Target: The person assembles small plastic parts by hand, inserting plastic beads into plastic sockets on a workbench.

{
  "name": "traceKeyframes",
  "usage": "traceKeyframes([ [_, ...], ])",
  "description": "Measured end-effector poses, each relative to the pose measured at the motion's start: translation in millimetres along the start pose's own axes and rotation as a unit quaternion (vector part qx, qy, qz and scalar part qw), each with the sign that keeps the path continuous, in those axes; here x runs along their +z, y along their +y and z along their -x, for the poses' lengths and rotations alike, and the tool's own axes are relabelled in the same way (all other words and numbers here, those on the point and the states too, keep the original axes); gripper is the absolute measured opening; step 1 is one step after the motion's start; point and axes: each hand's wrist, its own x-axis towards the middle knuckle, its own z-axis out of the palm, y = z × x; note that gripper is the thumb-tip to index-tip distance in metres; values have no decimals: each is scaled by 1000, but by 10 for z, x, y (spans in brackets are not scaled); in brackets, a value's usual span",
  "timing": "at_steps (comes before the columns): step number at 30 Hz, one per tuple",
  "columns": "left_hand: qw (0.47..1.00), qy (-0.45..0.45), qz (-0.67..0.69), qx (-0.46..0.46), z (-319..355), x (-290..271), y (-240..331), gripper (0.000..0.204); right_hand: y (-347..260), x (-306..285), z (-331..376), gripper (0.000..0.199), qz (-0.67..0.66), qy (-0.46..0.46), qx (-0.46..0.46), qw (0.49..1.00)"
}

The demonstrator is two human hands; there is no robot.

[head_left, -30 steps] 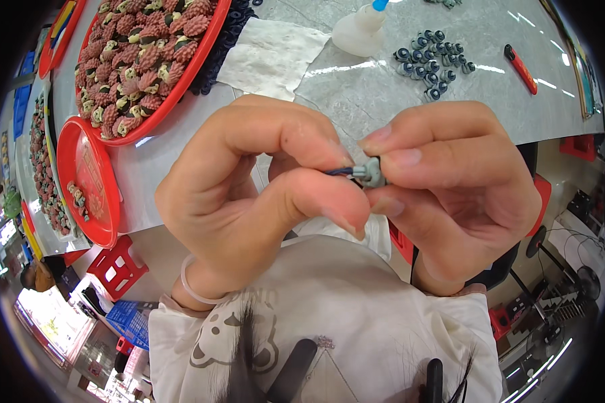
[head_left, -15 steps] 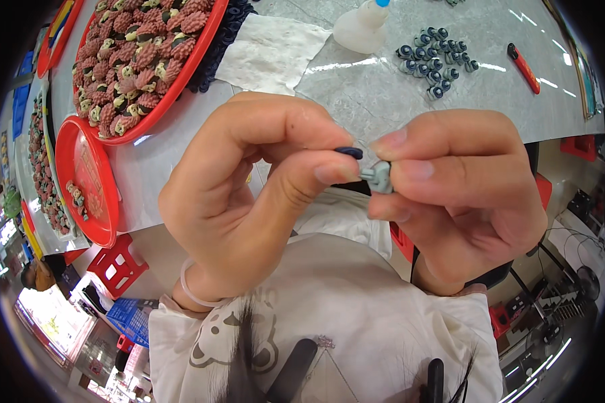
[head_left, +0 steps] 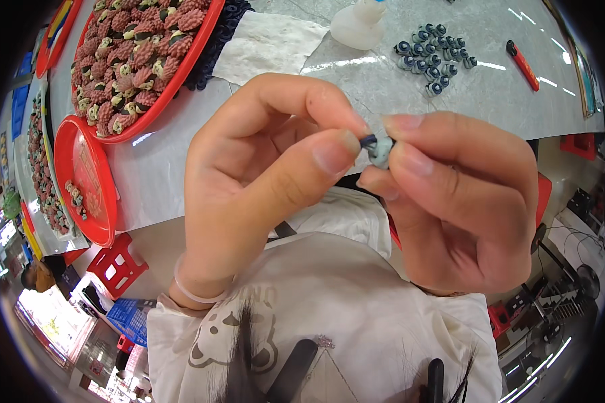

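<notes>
Between finger and thumb, my left hand (head_left: 269, 168) pinches a small dark navy ring-like piece (head_left: 368, 141). My right hand (head_left: 464, 195) grips a tiny pale grey-blue figure part (head_left: 382, 153) in its fingertips. The two pieces touch, the dark one against the left end of the pale one; fingers partly cover both. On the table beyond my right hand stands a cluster of similar pale parts with dark navy rings (head_left: 433, 57). More loose dark navy rings (head_left: 223, 33) lie heaped beside the big red tray.
A big red tray (head_left: 205, 64) full of pink and cream figure pieces stands at the far left. Nearer is a smaller red tray (head_left: 104, 201) with one figure. A white cloth (head_left: 269, 47), a translucent bottle (head_left: 357, 27) and a red utility knife (head_left: 523, 66) lie farther back.
The dark ring, which was apart from the pale part's peg, is now against it. My left hand has shifted and turned toward the right hand, and both have risen slightly.
</notes>
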Motion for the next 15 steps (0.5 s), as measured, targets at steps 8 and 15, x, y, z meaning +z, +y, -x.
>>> traceKeyframes([
  [8,923,-71,-312,215,-60,-138,49,18,120,-11,52,25,-105,8,49,993],
  [15,736,-29,-599,314,-319,-307,428,18,251,-450,94,21,-121,65,221,966],
])
